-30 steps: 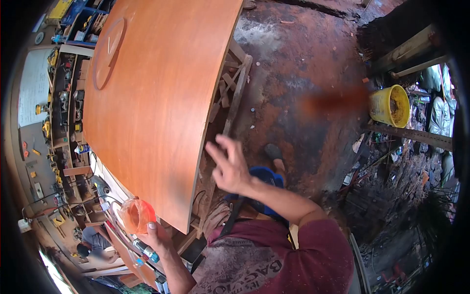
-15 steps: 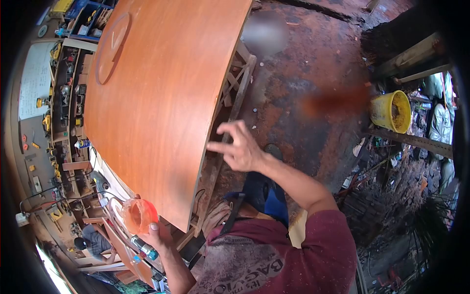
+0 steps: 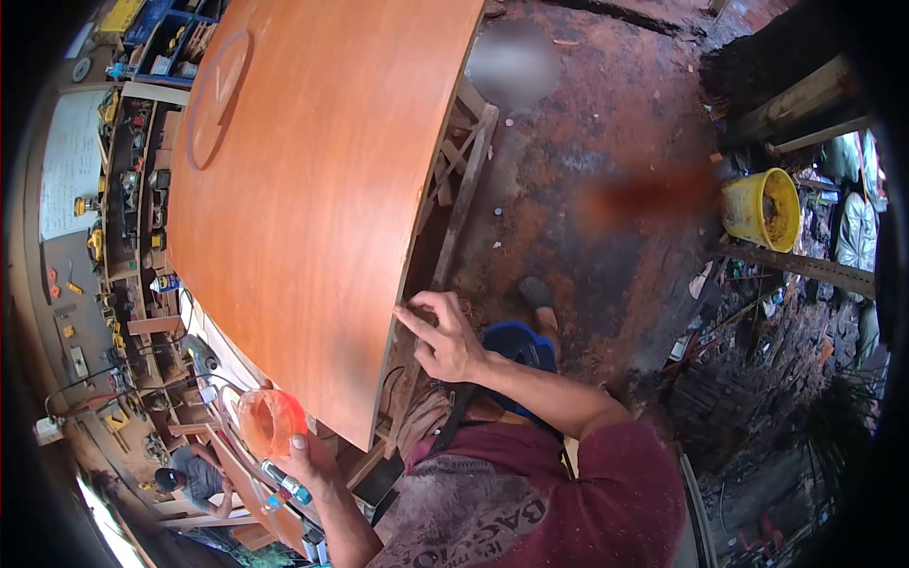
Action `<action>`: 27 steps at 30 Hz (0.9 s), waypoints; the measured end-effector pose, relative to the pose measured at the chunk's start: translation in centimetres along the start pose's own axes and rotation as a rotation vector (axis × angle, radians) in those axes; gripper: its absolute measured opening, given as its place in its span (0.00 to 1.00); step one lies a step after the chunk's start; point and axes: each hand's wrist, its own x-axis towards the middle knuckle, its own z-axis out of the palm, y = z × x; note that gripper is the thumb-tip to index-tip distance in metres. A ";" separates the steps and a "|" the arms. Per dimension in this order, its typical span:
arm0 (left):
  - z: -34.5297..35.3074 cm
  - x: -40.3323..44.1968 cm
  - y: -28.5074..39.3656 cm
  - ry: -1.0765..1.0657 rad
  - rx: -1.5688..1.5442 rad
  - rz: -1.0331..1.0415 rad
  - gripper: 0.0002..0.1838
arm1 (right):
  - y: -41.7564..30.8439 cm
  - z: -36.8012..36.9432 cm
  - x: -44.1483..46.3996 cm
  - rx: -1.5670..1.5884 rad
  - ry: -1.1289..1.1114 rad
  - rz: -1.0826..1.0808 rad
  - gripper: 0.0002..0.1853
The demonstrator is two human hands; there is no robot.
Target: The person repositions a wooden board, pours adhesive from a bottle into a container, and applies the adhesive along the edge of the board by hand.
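My left hand (image 3: pixel 311 464) holds a translucent orange-red container (image 3: pixel 270 422) near the lower left corner of a large reddish-brown wood panel (image 3: pixel 303 208). Its thumb lies against the container's side, and the other fingers are mostly hidden. At the panel's right edge, my right hand (image 3: pixel 443 339) has its index fingertip at the edge; whether it touches is hard to tell. The thumb is apart from that finger, the others are bent, and nothing shows between them. A thin looped strip (image 3: pixel 197 123) lies on the panel's upper left.
Wooden framing (image 3: pixel 464 189) stands beneath the panel. Shelves with tools (image 3: pixel 128 218) line the left side. A co-worker (image 3: pixel 197 476) is at the lower left beside boards. A yellow bucket (image 3: pixel 748 210) stands at the right, near scattered debris. Below my left hand is a teal-and-metal fitting (image 3: pixel 286 481).
My right hand has moved down along the panel's edge since half a second ago, and its fingers are more bent. My left hand keeps holding the container in nearly the same place.
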 end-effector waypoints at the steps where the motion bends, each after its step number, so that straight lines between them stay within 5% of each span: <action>1: -0.2 -0.1 -0.1 -0.001 -0.003 -0.002 0.53 | 0.1 -0.6 0.4 -0.046 0.053 0.006 0.39; 4: -0.3 -0.4 -0.1 -0.011 -0.012 -0.011 0.53 | 1.7 -2.2 3.7 -0.109 0.176 0.126 0.46; 9: 0.3 -0.4 0.1 -0.027 -0.015 -0.019 0.53 | 0.7 -0.2 1.4 -0.170 -0.023 0.089 0.52; 12: 0.5 -0.3 0.3 0.011 -0.014 -0.009 0.53 | -0.8 -0.1 -1.8 -0.136 -0.117 0.046 0.45; 16: 0.0 -0.7 0.0 0.021 -0.008 -0.024 0.54 | 0.0 -2.2 2.7 -0.168 0.099 0.157 0.47; 24: 0.3 -0.5 0.5 0.032 -0.029 -0.050 0.55 | -0.8 0.2 -2.1 -0.093 -0.138 0.044 0.47; 27: -0.7 -1.1 -0.1 0.012 -0.040 -0.088 0.56 | 0.4 -3.3 3.2 -0.147 0.077 0.088 0.43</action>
